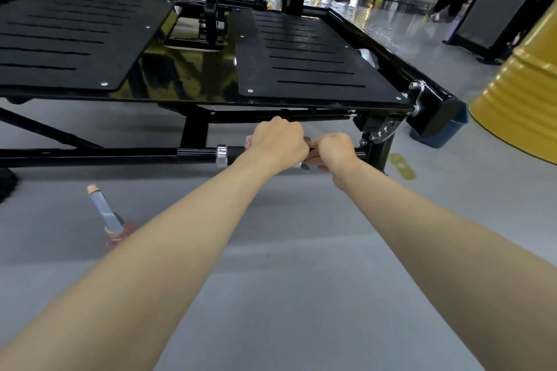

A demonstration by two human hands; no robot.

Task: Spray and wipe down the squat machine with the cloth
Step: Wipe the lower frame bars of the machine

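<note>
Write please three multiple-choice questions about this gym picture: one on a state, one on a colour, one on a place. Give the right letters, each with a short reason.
1. What do the left hand and the right hand do?
A. Both hang open.
B. Both grip the cloth round the low bar.
C. Both hold the spray bottle.

2. What colour is the drum at the right?
A. Red.
B. White.
C. Yellow.

3. Where does the spray bottle stand?
A. On the drum.
B. On the grey floor, left of the arms.
C. In the left hand.

Answers:
1 B: the fingers of both curl over the cloth on the bar.
2 C: its ribbed wall is yellow.
3 B: it stands on the floor, with no hand on it.
</note>
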